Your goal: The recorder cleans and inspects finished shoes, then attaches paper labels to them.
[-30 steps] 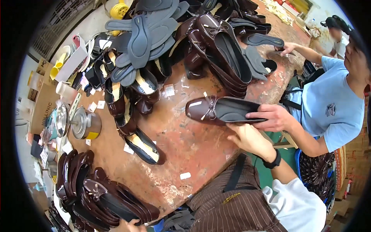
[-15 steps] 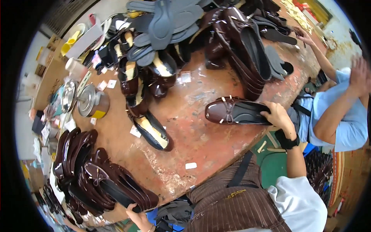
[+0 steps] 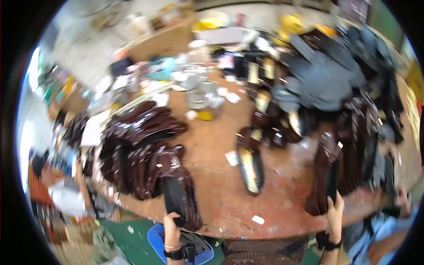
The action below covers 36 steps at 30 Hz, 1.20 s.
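The picture is smeared by motion. My left hand (image 3: 172, 228) grips the heel of a dark brown glossy shoe (image 3: 175, 196) at the near end of the left-hand row, its thumb inside the heel. At the right, my right hand (image 3: 335, 213) is closed on the heel of another brown shoe (image 3: 326, 172). That shoe points away from me, against the near side of the right-hand row of shoes (image 3: 351, 163). Between my hands, a shoe with a pale bare insole (image 3: 250, 170) lies on the table.
Grey insoles (image 3: 324, 84) are heaped at the back right. A lidded jar (image 3: 199, 98) stands beyond the left row (image 3: 141, 128). A white paper piece (image 3: 258, 219) lies by the front edge. One co-worker (image 3: 66, 194) is at far left; a blue sleeve (image 3: 384, 234) shows at right.
My view has swung left, shifting the scene rightward. The right-hand shoe has turned from lying crosswise to pointing away, beside the right row. My left hand stays at the left row.
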{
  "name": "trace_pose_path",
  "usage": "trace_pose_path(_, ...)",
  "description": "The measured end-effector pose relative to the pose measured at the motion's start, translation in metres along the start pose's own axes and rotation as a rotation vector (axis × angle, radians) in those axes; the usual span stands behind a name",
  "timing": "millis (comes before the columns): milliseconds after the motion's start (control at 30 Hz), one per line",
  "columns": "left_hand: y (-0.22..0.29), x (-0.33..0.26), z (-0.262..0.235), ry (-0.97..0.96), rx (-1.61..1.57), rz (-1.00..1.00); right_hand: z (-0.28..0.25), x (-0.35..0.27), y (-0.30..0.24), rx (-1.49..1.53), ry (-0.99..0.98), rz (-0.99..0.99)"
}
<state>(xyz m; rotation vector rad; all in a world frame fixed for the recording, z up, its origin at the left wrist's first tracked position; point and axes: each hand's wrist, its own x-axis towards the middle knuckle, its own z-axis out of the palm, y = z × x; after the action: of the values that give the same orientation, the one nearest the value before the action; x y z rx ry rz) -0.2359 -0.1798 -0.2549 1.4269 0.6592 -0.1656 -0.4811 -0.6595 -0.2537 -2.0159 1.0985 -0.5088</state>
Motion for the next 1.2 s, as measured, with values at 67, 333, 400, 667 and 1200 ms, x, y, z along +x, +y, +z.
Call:
trace_pose_path(67, 0.000, -0.006, -0.001, -0.026, -0.026, -0.027, 0.009, 0.005, 0.012, -0.177, -0.007, 0.071)
trace_pose_path(333, -0.025, -0.011, 0.000, 0.185, -0.095, -0.003, -0.002, 0.020, -0.072, -0.317, -0.267, 0.111)
trace_pose_path(400, -0.026, -0.009, 0.008, 0.195, -0.167, -0.028, 0.003, 0.021, -0.079, -0.333, -0.199, 0.084)
trace_pose_path(667, 0.019, -0.048, 0.043, 0.300, -0.317, -0.139, 0.074, 0.026, -0.164, -0.373, 0.320, -0.508)
trace_pose_path(1200, 0.003, -0.027, 0.030, 0.469, -0.167, -0.162, 0.134, 0.014, -0.169, -0.125, -0.752, -0.411)
